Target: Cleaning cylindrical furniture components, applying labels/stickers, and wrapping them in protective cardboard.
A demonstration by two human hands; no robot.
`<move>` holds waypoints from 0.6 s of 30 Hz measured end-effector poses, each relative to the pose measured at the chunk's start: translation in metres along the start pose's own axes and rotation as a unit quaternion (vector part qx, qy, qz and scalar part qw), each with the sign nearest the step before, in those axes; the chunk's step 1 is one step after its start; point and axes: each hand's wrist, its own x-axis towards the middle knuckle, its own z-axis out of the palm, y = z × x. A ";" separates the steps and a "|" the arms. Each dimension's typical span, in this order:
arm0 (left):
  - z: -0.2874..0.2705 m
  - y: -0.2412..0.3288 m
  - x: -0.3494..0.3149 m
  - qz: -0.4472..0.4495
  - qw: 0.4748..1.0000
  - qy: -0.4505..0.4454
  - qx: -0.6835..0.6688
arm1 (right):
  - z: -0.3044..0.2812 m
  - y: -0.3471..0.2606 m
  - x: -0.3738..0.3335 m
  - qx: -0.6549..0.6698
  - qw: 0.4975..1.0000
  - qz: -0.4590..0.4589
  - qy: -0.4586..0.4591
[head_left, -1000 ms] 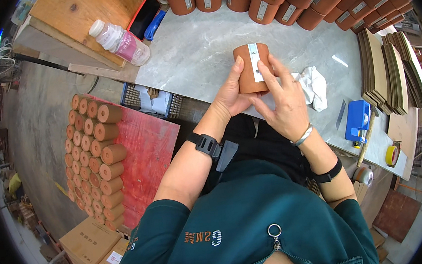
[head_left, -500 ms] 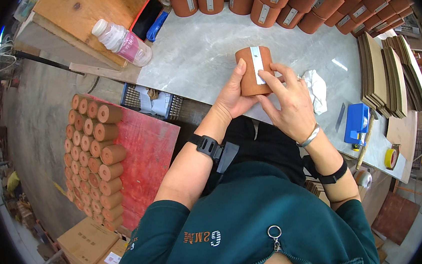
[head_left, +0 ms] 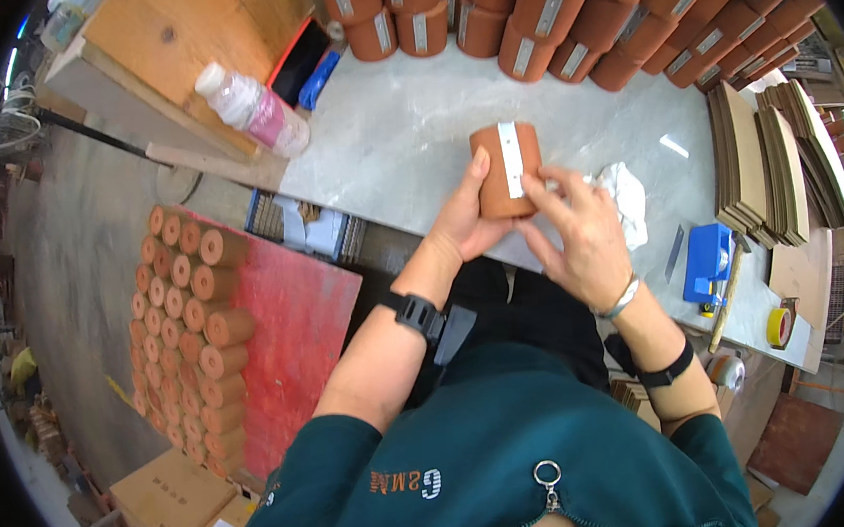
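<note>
A reddish-brown clay cylinder (head_left: 491, 179) with a pale metal strip (head_left: 511, 155) down its side is held slightly tilted above the near edge of the grey worktable (head_left: 380, 127). My left hand (head_left: 463, 218) is closed round its left side and underside, thumb up along the wall. Against its lower right side are the fingers of my right hand (head_left: 581, 240): the index fingertip lies by the strip's lower end, the thumb at the bottom rim. A crumpled white cloth (head_left: 628, 207) lies just beyond my right hand.
Stacked clay cylinders with metal strips (head_left: 546, 12) line the table's back. Cardboard sheets (head_left: 744, 160), a blue tape dispenser (head_left: 708, 264) and a yellow tape roll (head_left: 778, 327) are on the right. At left stand a bottle (head_left: 253, 113) and a red board (head_left: 292, 330) with stacked hollow cylinders (head_left: 217, 327).
The whole view has shifted, so the table and its things sit a little lower. My right fingers have slid toward the cylinder's right edge. My left hand keeps its hold.
</note>
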 end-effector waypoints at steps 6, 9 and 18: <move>-0.015 -0.017 -0.017 -0.005 0.998 0.064 -0.028 | -0.004 0.020 -0.048 0.121 0.971 0.125 0.166; -0.014 -0.019 -0.013 -0.019 0.997 0.055 -0.041 | -0.017 0.078 -0.101 0.000 0.932 0.288 0.220; -0.017 0.001 0.004 -0.012 0.995 0.077 -0.063 | -0.015 0.142 -0.153 -0.150 0.892 0.408 0.125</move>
